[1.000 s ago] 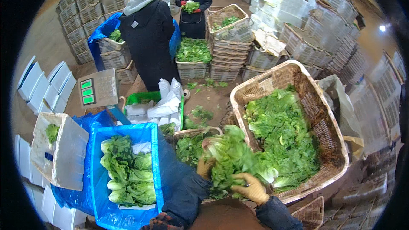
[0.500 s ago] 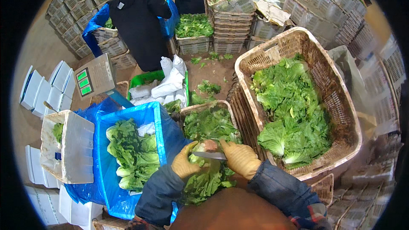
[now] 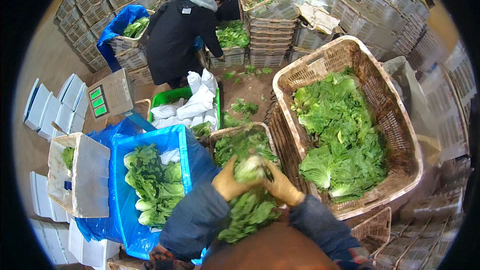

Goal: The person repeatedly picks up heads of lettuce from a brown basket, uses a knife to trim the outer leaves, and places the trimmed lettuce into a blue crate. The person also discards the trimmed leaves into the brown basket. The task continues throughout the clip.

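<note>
A head of leafy lettuce is held in front of me, pale base up, its blurred green leaves hanging toward my apron. My left hand, in a yellowish glove, grips it from the left. On the other side, my gloved right hand closes against the base; no knife can be made out there now. Just beyond both hands is a crate with loose green leaves. To my left, a blue-lined box holds several lettuce heads. A large dirty crate on the right contains more lettuce.
A scale stands at left beyond a white foam box. Further out is a green crate with white wrapped bundles. One co-worker bends over a lettuce crate; another person stands behind. Stacked crates line the back.
The knife seen at the lettuce's base has gone from sight. Both hands now hold the head, turned slightly. The nearer co-worker has bent down and reached toward the lettuce crate.
</note>
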`<state>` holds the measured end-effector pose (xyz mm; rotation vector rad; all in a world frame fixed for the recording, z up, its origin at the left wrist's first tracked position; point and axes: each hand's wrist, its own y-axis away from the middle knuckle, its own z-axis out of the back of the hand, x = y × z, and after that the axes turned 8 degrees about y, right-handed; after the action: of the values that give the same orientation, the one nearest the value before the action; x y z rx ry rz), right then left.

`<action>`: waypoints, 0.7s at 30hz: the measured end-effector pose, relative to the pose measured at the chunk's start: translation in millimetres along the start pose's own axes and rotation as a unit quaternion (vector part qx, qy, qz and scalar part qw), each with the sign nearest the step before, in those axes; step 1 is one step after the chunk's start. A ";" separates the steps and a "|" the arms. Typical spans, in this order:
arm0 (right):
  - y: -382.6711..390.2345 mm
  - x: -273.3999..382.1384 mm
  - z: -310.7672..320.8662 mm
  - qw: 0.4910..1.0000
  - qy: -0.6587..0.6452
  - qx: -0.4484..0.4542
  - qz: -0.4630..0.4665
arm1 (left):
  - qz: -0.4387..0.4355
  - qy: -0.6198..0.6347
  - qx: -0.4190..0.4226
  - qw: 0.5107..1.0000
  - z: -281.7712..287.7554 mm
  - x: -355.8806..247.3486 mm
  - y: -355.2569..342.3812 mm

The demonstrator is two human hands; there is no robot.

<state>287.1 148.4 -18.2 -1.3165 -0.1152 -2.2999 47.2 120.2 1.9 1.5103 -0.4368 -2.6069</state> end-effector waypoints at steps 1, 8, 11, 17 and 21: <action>2.0 -5.3 -0.2 0.979 -0.174 -0.031 -0.103 | -0.016 0.006 0.002 1.000 5.0 -12.4 -15.1; 30.9 -46.7 24.8 0.835 -0.492 -0.075 -0.237 | -0.192 0.333 -0.051 0.922 58.6 -25.2 -1.6; 30.2 -55.9 14.4 0.884 -0.365 -0.080 -0.281 | -0.284 0.111 -0.009 0.952 -7.2 15.5 38.7; 14.4 -59.0 -15.5 0.892 -0.404 -0.123 -0.162 | -0.127 0.406 -0.101 0.899 8.8 64.5 25.3; -4.0 -55.5 -8.7 0.910 -0.361 0.003 -0.204 | -0.279 0.190 -0.173 0.925 91.5 4.0 37.0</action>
<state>301.7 169.6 -68.3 -2.2526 -0.6950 -1.9688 -35.8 102.0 52.2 2.1612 0.5405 -2.4382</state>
